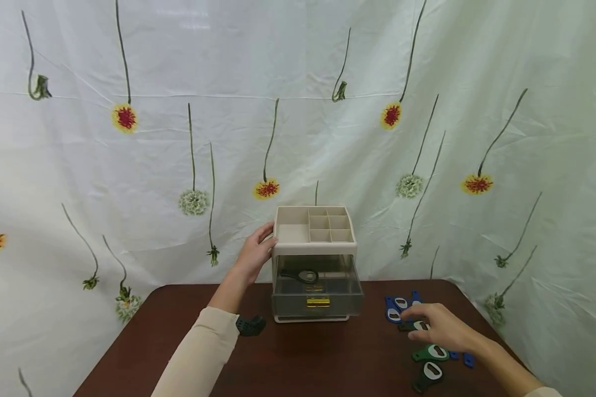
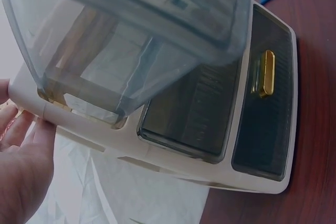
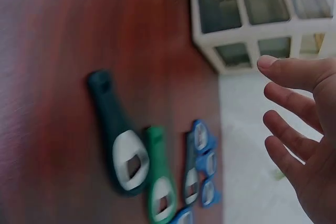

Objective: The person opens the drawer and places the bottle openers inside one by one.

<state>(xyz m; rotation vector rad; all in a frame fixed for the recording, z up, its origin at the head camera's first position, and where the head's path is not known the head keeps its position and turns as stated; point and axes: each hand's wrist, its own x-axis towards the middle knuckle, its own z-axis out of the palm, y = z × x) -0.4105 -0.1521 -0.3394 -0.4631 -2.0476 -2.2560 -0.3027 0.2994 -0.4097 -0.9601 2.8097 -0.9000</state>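
Observation:
My left hand (image 1: 255, 255) rests against the upper left side of a cream drawer organizer (image 1: 290, 249), its fingertips touching the edge in the left wrist view. The clear top drawer (image 1: 293, 305) is pulled out, and a black bottle opener (image 1: 300, 275) lies in it. My right hand (image 1: 439, 324) hovers with spread fingers over the bottle openers at the table's right, holding nothing. Near it lie a green bottle opener (image 1: 431, 353), a dark bottle opener (image 1: 429, 376), another dark one (image 3: 191, 171) and several blue bottle openers (image 1: 393, 311).
The dark wooden table (image 1: 298, 364) backs onto a hanging flowered cloth (image 1: 298, 138). Two lower drawers with gold handles (image 2: 267, 73) are shut. Divided compartments (image 1: 328, 223) top the organizer. A dark strap-like thing (image 1: 251, 326) shows by the left wrist.

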